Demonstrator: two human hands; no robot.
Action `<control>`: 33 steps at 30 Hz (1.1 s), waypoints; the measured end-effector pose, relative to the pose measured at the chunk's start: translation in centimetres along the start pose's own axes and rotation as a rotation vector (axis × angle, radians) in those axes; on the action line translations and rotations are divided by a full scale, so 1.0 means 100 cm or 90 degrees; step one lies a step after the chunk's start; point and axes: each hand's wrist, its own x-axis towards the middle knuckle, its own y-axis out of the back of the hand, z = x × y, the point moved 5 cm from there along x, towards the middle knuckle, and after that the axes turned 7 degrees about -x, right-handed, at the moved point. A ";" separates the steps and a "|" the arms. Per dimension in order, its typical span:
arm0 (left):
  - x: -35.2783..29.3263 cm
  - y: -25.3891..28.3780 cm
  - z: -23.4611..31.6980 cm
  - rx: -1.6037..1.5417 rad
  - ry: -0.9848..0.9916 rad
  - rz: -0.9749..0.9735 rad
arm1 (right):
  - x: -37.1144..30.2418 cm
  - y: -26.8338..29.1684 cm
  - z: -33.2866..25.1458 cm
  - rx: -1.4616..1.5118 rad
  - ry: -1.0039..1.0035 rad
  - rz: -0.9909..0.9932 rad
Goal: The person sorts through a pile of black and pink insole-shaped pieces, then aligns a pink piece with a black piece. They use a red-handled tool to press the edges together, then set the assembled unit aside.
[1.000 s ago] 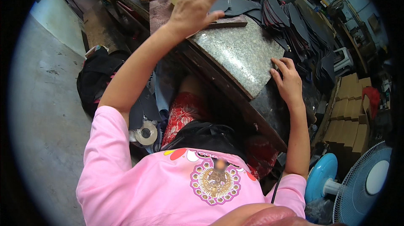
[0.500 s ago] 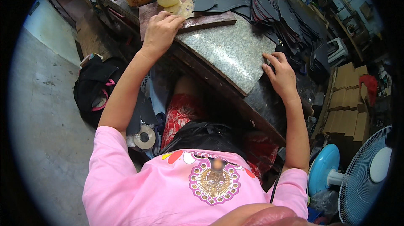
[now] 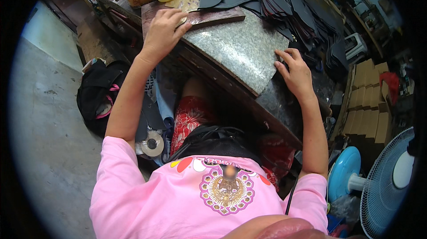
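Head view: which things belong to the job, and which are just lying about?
Probably in use:
- speckled grey stone slab, near right hand
- reddish-brown board, near left hand
- curved black flat pieces

Probably lying about:
- black cloth bag
- pale tape roll
- blue-and-white fan

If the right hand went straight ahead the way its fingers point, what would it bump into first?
Probably the grey speckled slab. The right hand points its fingers leftward and away, right at the slab's edge. I can't tell whether they're touching.
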 end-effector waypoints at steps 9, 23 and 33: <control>0.002 0.006 0.043 -0.115 -0.065 0.033 | 0.000 0.000 0.001 -0.002 -0.003 -0.007; 0.081 -0.073 -0.001 0.067 0.066 -0.087 | -0.001 -0.001 -0.001 0.001 0.000 0.006; 0.080 -0.087 -0.083 -0.514 0.347 0.161 | 0.046 0.021 -0.030 -0.080 0.148 0.009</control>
